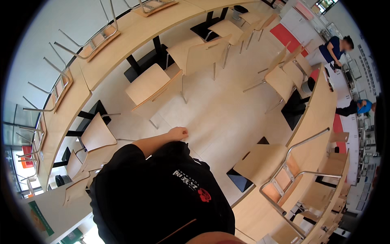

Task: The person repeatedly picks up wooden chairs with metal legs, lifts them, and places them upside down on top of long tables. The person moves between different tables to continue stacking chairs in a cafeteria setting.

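My left hand [179,133] hangs in front of my body over the tiled floor, its fingers curled in. No object shows in it. My right hand is out of view. Black clothing [146,189] with a red emblem and writing covers my torso. Ahead on the left stands a light wooden chair [149,85] with metal legs, apart from my hand. Another wooden chair [99,134] is nearer my left side. On my right, an upturned chair [281,181] rests on a long wooden table [256,210], its metal legs in the air.
A long table [106,73] curves along the left wall, carrying several upturned chairs [100,44]. Several chairs [278,80] stand at the right-hand table. Dark bins [239,12] stand farther off. One person [332,50] is at a white counter; another [361,106] is nearby. Pale floor [210,113] runs between.
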The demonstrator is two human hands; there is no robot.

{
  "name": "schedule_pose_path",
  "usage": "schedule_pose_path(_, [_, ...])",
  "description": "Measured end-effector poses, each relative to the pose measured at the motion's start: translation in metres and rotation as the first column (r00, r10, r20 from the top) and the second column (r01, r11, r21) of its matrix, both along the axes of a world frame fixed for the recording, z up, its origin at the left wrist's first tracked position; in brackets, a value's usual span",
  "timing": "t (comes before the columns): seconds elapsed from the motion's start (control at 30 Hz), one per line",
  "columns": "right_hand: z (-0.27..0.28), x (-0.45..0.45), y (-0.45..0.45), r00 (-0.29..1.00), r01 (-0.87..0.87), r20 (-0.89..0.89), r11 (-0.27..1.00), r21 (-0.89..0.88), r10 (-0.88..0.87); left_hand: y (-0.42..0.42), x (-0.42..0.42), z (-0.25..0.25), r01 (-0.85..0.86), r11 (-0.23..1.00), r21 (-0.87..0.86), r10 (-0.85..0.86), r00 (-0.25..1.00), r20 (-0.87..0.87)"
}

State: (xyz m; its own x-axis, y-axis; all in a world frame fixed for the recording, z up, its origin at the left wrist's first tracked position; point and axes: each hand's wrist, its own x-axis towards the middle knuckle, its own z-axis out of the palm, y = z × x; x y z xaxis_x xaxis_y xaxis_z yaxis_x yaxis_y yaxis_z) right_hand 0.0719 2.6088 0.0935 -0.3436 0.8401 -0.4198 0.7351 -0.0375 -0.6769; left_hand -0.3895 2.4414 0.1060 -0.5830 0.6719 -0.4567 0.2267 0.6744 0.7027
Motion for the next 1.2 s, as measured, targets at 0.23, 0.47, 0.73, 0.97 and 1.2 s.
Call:
schedule_pose_path(0.23, [-0.017, -0.082, 0.041, 0.905, -0.315, 0.248, 0.935, -0.161, 0.347, 0.008, -0.090, -0.001, -0.146, 0.983, 0.112, 0.133, 0.985, 0.109])
schedule_pose_path(0.47, [-0.028, -0.157, 0.060, 0.940, -0.263, 0.218, 0.964, -0.034, 0.264, 0.020, -0.150, -0.011, -0.219, 0.939, 0.267, 0.157, 0.959, 0.236])
schedule_pose_path(0.73, [-0.048, -0.236, 0.093, 0.977, -0.025, 0.203, 0.986, -0.163, 0.058, 0.077, -0.185, -0.009, -0.149, 0.976, 0.162, 0.083, 0.931, 0.355])
schedule_pose_path(0.97, [-0.091, -0.295, 0.210, 0.980, 0.009, 0.195, 0.977, -0.213, 0.034, 0.217, -0.238, 0.020, -0.012, 0.983, 0.185, -0.036, 0.966, 0.255])
schedule_pose_path(1.2, [-0.071, -0.420, 0.432, 0.921, 0.367, -0.013, 0.881, -0.299, -0.388, 0.392, -0.304, 0.061, 0.030, 0.966, 0.256, -0.076, 0.982, 0.172])
